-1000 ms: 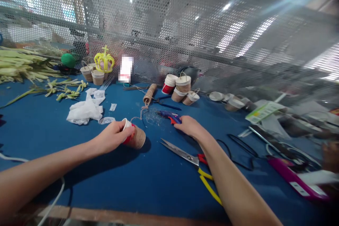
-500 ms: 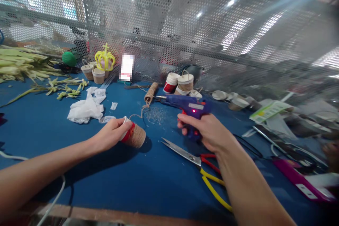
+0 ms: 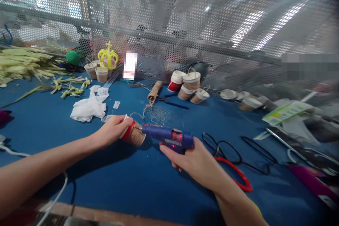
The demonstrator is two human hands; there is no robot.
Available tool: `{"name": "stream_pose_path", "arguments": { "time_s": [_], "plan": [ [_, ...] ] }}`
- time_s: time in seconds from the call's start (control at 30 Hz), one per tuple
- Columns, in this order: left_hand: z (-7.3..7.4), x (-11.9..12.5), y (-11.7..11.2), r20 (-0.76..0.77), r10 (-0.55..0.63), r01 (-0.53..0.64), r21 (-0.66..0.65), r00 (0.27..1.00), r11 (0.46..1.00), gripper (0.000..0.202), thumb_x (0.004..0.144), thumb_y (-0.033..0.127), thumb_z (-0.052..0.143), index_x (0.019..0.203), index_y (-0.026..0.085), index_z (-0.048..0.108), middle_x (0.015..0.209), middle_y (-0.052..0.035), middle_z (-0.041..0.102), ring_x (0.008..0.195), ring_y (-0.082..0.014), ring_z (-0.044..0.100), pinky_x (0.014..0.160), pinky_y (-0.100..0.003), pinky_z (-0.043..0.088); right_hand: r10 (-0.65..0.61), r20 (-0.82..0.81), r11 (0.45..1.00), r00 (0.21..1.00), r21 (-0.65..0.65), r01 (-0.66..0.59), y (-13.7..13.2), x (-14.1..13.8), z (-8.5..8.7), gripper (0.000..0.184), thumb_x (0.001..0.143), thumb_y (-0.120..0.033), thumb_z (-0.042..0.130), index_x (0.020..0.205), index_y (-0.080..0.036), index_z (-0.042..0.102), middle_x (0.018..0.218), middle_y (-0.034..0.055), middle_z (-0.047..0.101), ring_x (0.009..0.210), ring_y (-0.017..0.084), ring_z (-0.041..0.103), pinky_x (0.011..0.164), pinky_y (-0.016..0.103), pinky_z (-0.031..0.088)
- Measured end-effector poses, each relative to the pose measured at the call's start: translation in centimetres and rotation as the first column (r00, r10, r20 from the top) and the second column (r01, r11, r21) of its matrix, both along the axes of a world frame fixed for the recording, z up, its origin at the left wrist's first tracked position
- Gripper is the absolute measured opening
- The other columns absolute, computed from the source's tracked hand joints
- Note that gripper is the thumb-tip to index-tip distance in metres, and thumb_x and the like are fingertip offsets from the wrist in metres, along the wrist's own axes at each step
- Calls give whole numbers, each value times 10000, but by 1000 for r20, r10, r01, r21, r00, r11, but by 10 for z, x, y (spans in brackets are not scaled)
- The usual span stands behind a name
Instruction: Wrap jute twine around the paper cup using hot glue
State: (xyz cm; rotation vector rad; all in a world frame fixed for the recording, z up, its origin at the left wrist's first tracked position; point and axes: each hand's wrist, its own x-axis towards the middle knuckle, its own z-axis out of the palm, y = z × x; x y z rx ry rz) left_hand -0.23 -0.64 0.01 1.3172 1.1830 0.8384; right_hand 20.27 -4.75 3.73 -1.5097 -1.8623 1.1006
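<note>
My left hand (image 3: 112, 131) is closed round the rim end of a paper cup wrapped in brown twine (image 3: 134, 135), which lies on its side on the blue table (image 3: 111, 180). A loose twine end runs from the cup to a twine spool (image 3: 154, 92) further back. My right hand (image 3: 194, 162) grips a blue hot glue gun (image 3: 169, 136) with a small red light on. The gun's nozzle touches the twine-wrapped side of the cup.
Red scissor handles (image 3: 235, 174) lie just right of my right hand, with black cables (image 3: 230, 148) beyond. Several twine-wrapped cups (image 3: 191, 84) stand at the back by the perforated metal screen (image 3: 169, 24). White plastic (image 3: 88, 107), green stems (image 3: 29, 65) and a yellow crown (image 3: 108, 57) sit at left.
My right hand took the glue gun off the table, lifted it, then brought it down and left until its nozzle met the cup. My left hand kept hold of the cup.
</note>
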Motion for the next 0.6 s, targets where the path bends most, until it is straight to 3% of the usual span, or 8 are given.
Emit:
{"name": "stream_pose_path", "arguments": {
  "time_s": [0.33, 0.6],
  "plan": [
    [5, 1, -1, -99, -2, 11, 92, 995, 996, 318, 724, 375, 464, 570, 123, 581, 563, -27, 603, 543, -145, 516, 487, -211, 378, 61, 93, 992, 994, 106, -71, -5, 2, -6, 169, 777, -321, 521, 686, -197, 451, 540, -50, 431, 451, 75, 411, 404, 186, 366],
    [5, 3, 0, -137, 12, 4, 115, 991, 993, 319, 732, 375, 450, 629, 114, 603, 568, -23, 592, 524, -134, 494, 470, -206, 363, 62, 221, 956, 973, 268, -121, -6, -2, -3, 165, 768, -235, 508, 623, -189, 442, 605, -19, 476, 532, 92, 410, 451, 199, 355]
  ]
}}
